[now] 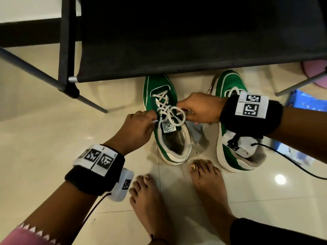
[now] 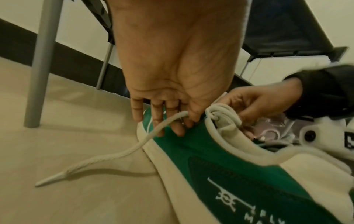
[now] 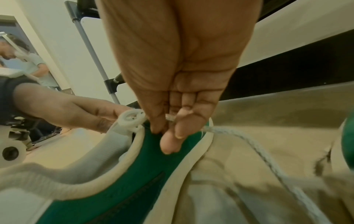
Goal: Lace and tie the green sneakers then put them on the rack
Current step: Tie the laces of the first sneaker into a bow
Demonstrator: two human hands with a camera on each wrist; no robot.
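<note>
Nearest the camera, two bare feet stand on the pale tiled floor. Just beyond the toes lie two green sneakers side by side, heels toward the person and toes pointing away toward the rack, long axes running near to far.

The left sneaker sits between the hands. Its white tongue carries a round emblem too small to read; its side shows a white logo and letters reading "FLY" and "MA", the rest cut off. The left hand pinches one white lace at the shoe's left side, fingers curled around it, the loose end trailing onto the floor. The right hand pinches the other end of the lace between thumb and fingers on the shoe's right side. A loose loop of lace lies over the tongue between both hands.

The right sneaker lies just beside, partly under the right wrist, its laces mostly hidden.

Farthest, the black fabric rack on grey metal legs stands over the sneakers' toes.
</note>
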